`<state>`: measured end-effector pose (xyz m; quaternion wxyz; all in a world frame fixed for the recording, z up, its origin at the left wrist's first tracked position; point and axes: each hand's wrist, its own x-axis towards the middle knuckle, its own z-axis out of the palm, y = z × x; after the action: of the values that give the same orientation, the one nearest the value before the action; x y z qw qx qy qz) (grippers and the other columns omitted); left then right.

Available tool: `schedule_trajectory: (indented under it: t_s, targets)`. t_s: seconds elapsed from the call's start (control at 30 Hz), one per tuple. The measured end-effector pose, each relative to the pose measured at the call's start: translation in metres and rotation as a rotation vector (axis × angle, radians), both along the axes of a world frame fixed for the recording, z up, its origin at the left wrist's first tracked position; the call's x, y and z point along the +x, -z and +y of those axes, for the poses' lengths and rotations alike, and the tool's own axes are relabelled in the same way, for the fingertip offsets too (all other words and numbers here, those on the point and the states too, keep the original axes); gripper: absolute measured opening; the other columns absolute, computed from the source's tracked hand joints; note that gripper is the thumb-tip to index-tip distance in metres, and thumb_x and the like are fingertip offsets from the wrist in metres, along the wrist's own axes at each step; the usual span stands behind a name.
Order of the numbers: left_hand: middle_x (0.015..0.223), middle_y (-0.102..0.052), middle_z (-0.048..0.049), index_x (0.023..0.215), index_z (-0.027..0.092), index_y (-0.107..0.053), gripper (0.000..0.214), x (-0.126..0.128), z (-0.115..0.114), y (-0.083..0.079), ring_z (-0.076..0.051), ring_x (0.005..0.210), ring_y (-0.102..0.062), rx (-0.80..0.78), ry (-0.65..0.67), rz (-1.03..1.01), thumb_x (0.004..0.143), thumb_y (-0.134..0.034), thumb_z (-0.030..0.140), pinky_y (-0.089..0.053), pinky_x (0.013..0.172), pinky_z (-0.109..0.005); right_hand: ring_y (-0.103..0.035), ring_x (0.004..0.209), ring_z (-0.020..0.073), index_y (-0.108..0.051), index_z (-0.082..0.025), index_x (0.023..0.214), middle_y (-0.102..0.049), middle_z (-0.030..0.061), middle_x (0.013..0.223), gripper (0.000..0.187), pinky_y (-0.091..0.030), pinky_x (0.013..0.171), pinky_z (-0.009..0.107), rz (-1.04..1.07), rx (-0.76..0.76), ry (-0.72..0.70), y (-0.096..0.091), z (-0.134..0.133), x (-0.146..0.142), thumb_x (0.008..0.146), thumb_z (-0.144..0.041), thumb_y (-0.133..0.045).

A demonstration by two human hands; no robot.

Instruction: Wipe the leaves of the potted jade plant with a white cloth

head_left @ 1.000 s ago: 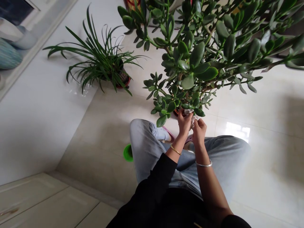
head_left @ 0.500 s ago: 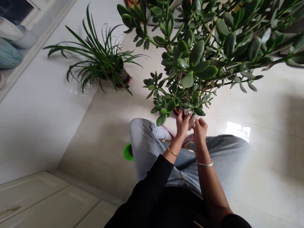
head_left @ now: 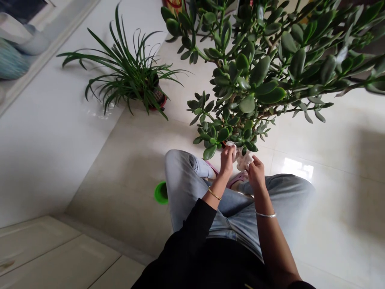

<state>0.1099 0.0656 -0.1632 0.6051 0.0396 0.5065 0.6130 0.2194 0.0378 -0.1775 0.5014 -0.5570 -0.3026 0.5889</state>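
A large jade plant (head_left: 246, 103) with thick green leaves spreads in front of me, its pot mostly hidden beneath the foliage. Under its lowest leaves, a crumpled white tissue (head_left: 244, 160) stretches between my two hands. My left hand (head_left: 227, 160) is closed, pinching the tissue's left part near the pot's rim. My right hand (head_left: 256, 171) is closed on the right end, fingertips together. A few low leaves hang just above the tissue, and I cannot tell whether they touch it.
A long-leaved potted plant (head_left: 141, 86) stands by the white wall at left. A green tub (head_left: 161, 192) sits on the tiled floor beside my left knee. Pale cabinets (head_left: 72, 261) are at lower left, and a ledge with vases (head_left: 13, 60) at upper left.
My hands have moved apart, the left one slightly left and the right one slightly right and down. More of the tissue now shows spread between them.
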Motion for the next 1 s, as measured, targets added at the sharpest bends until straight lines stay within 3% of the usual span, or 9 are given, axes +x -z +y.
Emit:
schedule_trajectory:
  t_s: [0.3,0.5,0.63,0.77,1.0]
  targets:
    - [0.077,-0.068,0.0027,0.08,0.019,-0.066,0.03,-0.021,-0.015,0.028,-0.013,0.077,-0.064,0.026,-0.064,-0.032,0.069,-0.087,0.038,-0.047,0.077,-0.024,-0.058,0.054,0.0126,-0.078,-0.021,0.095,-0.074,-0.0013,0.072,0.033,-0.045,0.052,0.024,0.134,-0.089,-0.095,0.011,-0.018,0.007,0.064,-0.031,-0.084]
    - [0.092,-0.078,-0.0039,0.091,0.018,-0.071,0.029,-0.024,-0.016,0.036,-0.018,0.089,-0.073,-0.054,-0.08,-0.122,0.074,-0.086,0.035,-0.053,0.085,-0.029,-0.059,0.055,0.0139,-0.074,-0.024,0.082,-0.072,-0.0015,0.067,0.03,-0.047,0.052,0.025,0.187,-0.098,0.055,0.025,-0.021,0.015,0.057,-0.034,-0.087]
    - [0.096,-0.079,-0.0059,0.094,0.017,-0.072,0.021,-0.02,-0.002,0.037,-0.017,0.094,-0.075,-0.095,-0.06,-0.166,0.086,-0.078,0.035,-0.056,0.093,-0.03,-0.058,0.057,0.0143,-0.068,-0.025,0.073,-0.069,-0.0014,0.064,0.028,-0.049,0.053,0.025,0.217,-0.088,0.187,0.033,-0.009,0.024,0.057,-0.039,-0.086]
    - [0.088,-0.078,-0.0036,0.084,0.019,-0.07,0.017,-0.018,0.019,0.039,-0.014,0.088,-0.074,-0.099,-0.037,-0.149,0.092,-0.072,0.034,-0.057,0.09,-0.026,-0.058,0.057,0.0138,-0.066,-0.024,0.076,-0.069,-0.0021,0.067,0.037,-0.049,0.054,0.026,0.249,-0.076,0.251,0.038,0.015,0.022,0.056,-0.047,-0.086]
    - [0.078,-0.075,-0.0011,0.072,0.019,-0.067,0.022,-0.015,0.037,0.037,-0.015,0.079,-0.071,-0.059,0.082,-0.012,0.077,-0.086,0.028,-0.056,0.076,-0.026,-0.052,0.057,0.012,-0.073,-0.019,0.089,-0.071,-0.0012,0.071,0.04,-0.039,0.051,0.023,0.289,-0.033,0.206,0.028,0.045,0.0,0.063,-0.047,-0.084]
